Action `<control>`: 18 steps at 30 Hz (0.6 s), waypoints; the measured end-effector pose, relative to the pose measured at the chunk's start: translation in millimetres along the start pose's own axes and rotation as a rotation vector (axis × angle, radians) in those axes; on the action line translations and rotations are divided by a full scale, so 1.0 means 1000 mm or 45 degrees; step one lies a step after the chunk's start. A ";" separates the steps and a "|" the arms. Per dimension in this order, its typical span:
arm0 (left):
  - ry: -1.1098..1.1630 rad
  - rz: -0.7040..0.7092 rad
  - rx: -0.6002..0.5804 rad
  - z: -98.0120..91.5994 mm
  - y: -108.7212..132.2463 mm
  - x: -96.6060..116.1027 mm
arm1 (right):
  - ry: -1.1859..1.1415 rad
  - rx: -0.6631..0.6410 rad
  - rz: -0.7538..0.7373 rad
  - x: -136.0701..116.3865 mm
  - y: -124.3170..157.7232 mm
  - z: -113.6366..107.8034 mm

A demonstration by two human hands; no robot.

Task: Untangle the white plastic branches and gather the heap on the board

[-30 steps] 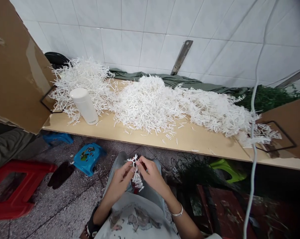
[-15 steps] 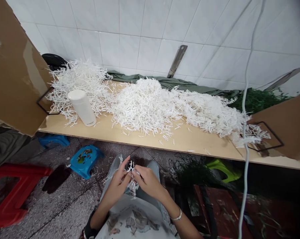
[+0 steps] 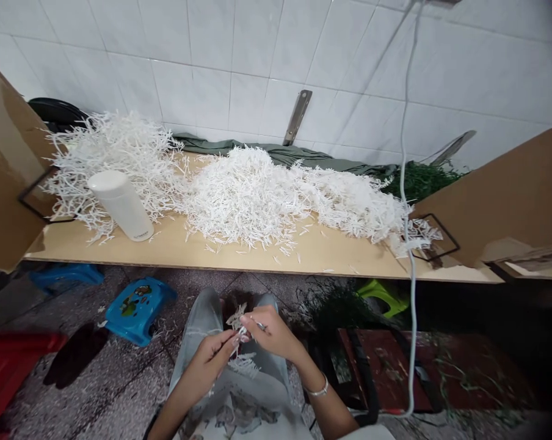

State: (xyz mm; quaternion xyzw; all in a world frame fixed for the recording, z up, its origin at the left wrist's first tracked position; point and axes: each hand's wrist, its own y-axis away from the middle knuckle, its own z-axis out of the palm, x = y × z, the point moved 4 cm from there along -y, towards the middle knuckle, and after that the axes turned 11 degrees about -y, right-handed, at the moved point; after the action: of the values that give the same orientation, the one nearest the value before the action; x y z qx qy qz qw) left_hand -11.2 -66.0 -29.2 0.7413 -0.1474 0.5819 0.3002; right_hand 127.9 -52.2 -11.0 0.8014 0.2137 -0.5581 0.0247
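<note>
Over my lap, my left hand [image 3: 214, 355] pinches a small white branched sprig [image 3: 242, 333] between thumb and fingers. My right hand [image 3: 272, 333] is closed on the same sprig from the other side, its fingers curled in. Fingers cover much of the sprig. More white branched pieces [image 3: 243, 364] lie on my lap just below the hands. On the cardboard-topped table ahead lie a loose heap of long white branching sprigs [image 3: 120, 150], a central pile of short white pieces [image 3: 243, 198] and a further white pile [image 3: 353, 201] to the right.
A white bottle [image 3: 123, 205] stands at the table's left front. Cardboard panels [image 3: 509, 189] flank the table. A white cable [image 3: 412, 293] hangs down on the right. Blue stools [image 3: 136, 310], a red stool [image 3: 17, 373] and a green stool [image 3: 384, 298] stand low around me.
My view has turned right, so the table's things sit further left. My left index finger, raised before, has come down into a pinch, and my right fingers have curled in more.
</note>
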 end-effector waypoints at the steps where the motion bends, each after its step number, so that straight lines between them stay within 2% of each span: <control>1: -0.009 0.017 -0.014 0.002 0.000 0.003 | -0.035 0.028 0.006 -0.002 0.000 0.000; 3: -0.006 0.030 -0.034 0.004 0.002 0.007 | -0.128 0.126 0.004 -0.005 -0.001 -0.005; 5: 0.000 0.004 -0.048 0.005 0.005 0.007 | -0.291 0.407 -0.047 -0.010 0.000 -0.028; 7: 0.000 -0.054 -0.031 0.004 0.010 0.002 | -0.473 0.939 -0.198 -0.018 0.010 -0.072; 9: 0.012 -0.106 0.041 0.000 0.014 -0.007 | -0.529 1.497 -0.463 -0.031 0.027 -0.120; 10: 0.021 -0.117 0.088 -0.003 0.015 -0.010 | -0.509 1.602 -0.581 -0.037 0.030 -0.139; 12: 0.040 -0.107 0.178 -0.007 0.015 -0.014 | -0.383 1.632 -0.729 -0.046 0.023 -0.169; 13: 0.045 -0.098 0.213 -0.009 0.013 -0.013 | -0.260 1.568 -0.697 -0.047 0.012 -0.178; 15: 0.035 -0.080 0.270 -0.011 0.009 -0.007 | 0.095 1.375 -0.436 -0.037 -0.020 -0.182; 17: 0.013 -0.050 0.298 -0.012 0.004 0.003 | 0.470 1.148 -0.108 -0.019 -0.052 -0.171; 18: 0.003 -0.030 0.298 -0.012 0.001 0.009 | 0.573 1.045 -0.028 -0.011 -0.064 -0.161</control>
State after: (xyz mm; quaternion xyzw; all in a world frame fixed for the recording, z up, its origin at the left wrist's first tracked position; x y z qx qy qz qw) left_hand -18.7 -58.1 -18.5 0.7723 -0.0692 0.5924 0.2187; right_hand 243.5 47.0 72.4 0.8437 -0.0163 -0.4089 -0.3473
